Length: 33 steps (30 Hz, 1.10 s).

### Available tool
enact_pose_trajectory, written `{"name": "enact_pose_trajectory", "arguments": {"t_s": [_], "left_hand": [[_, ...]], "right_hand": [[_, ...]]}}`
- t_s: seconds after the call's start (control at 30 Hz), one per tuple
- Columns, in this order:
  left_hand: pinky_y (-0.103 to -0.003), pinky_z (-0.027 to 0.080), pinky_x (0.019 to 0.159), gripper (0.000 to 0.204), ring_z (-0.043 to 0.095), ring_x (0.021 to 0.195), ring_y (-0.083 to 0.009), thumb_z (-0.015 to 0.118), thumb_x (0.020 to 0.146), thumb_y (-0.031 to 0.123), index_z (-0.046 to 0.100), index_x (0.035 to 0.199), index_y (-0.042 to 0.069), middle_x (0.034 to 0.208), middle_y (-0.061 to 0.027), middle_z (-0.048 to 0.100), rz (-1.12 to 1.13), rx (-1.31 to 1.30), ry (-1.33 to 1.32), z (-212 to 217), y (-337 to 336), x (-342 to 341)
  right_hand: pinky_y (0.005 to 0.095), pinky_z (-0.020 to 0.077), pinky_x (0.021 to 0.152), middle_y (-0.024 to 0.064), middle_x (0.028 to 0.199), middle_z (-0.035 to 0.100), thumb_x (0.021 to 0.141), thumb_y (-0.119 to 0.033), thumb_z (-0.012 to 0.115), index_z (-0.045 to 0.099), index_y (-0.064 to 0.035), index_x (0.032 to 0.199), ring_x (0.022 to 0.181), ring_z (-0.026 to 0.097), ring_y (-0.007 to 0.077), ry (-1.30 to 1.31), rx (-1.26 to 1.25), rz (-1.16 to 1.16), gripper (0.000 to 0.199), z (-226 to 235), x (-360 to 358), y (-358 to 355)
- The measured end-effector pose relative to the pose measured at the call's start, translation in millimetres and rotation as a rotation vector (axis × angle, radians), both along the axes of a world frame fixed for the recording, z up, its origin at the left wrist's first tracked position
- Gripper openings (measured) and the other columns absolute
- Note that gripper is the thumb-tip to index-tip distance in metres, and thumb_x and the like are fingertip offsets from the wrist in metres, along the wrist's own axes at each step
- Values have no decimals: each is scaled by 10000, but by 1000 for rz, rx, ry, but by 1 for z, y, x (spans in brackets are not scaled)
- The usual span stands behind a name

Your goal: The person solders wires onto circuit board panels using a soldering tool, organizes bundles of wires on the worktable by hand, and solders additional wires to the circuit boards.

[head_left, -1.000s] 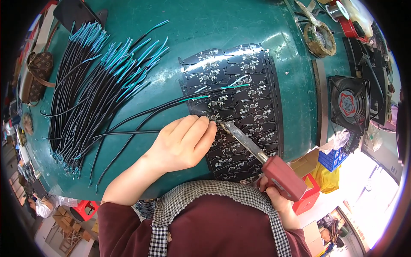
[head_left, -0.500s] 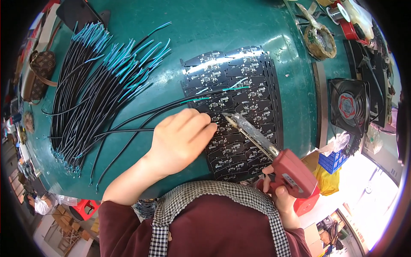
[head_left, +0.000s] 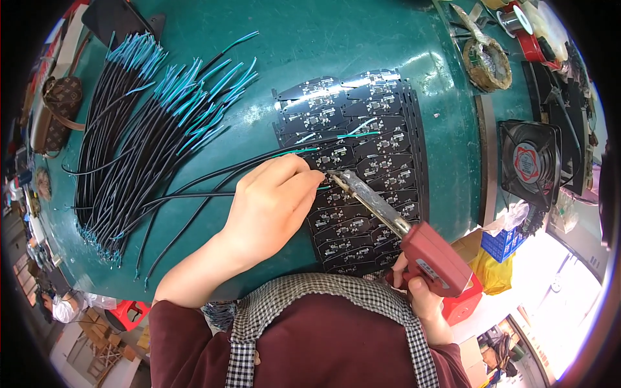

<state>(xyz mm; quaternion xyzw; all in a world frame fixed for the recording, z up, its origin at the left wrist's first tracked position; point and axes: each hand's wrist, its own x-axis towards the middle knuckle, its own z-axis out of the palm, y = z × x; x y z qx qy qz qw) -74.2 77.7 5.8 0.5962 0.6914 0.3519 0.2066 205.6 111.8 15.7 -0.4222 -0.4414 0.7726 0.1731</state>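
My left hand (head_left: 272, 200) is closed in a pinch over the black circuit boards (head_left: 352, 226), holding a black cable (head_left: 204, 194) that runs in from the left; the cable's end is hidden by my fingers. My right hand (head_left: 424, 297) grips a red soldering gun (head_left: 435, 258) by its handle. The gun's metal tip points up and left, at a board just beside my left fingertips; whether it touches cannot be made out. Two more black cables with bared green wires (head_left: 359, 134) lie across the boards just above my left hand.
A big bundle of black cables (head_left: 123, 155) with blue-green ends covers the left of the green table (head_left: 310, 39). To the right stand a round tin-like pot (head_left: 488, 68), a solder spool (head_left: 515, 21) and a black fan (head_left: 530, 161). A brown bag (head_left: 63, 107) sits at the far left.
The soldering gun has shifted a little left and its tip has come closer to my left fingertips. My left hand has tilted slightly, still pinching the cable.
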Motion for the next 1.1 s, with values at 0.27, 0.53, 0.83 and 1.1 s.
{"name": "enact_pose_trajectory", "arguments": {"t_s": [0.27, 0.53, 0.83, 1.1], "left_hand": [[-294, 467, 570, 128, 586, 644, -215, 646, 709, -28, 642, 829, 16, 761, -70, 584, 8, 36, 0, -6, 1, 2], [-340, 490, 612, 131, 585, 679, -258, 636, 706, -12, 616, 833, 12, 778, -88, 552, -18, 16, 3, -5, 2, 0], [-322, 478, 593, 110, 590, 685, -244, 665, 727, 11, 632, 831, 23, 784, -75, 583, -11, 77, 51, -9, -3, -1], [-361, 460, 631, 160, 543, 750, -243, 667, 707, 73, 624, 860, 57, 820, -61, 556, 288, 140, 484, 1, -19, -38]], "right_hand": [[251, 499, 656, 101, 986, 596, 729, -114, 725, 421, 46, 1269, 776, 583, 130, -77, 37, -56, 640, 2, -2, 0], [266, 504, 653, 146, 1096, 611, 726, -72, 695, 503, 21, 1218, 774, 593, 136, -320, 368, 214, 536, 0, 8, 3], [224, 405, 443, 201, 1005, 567, 822, -434, 635, 385, 57, 1245, 535, 502, 143, -45, 254, -244, 694, 19, -14, -5], [217, 369, 443, 179, 997, 557, 849, -411, 601, 393, 54, 1228, 522, 488, 133, -8, 436, -263, 635, 8, 2, -1]]}}
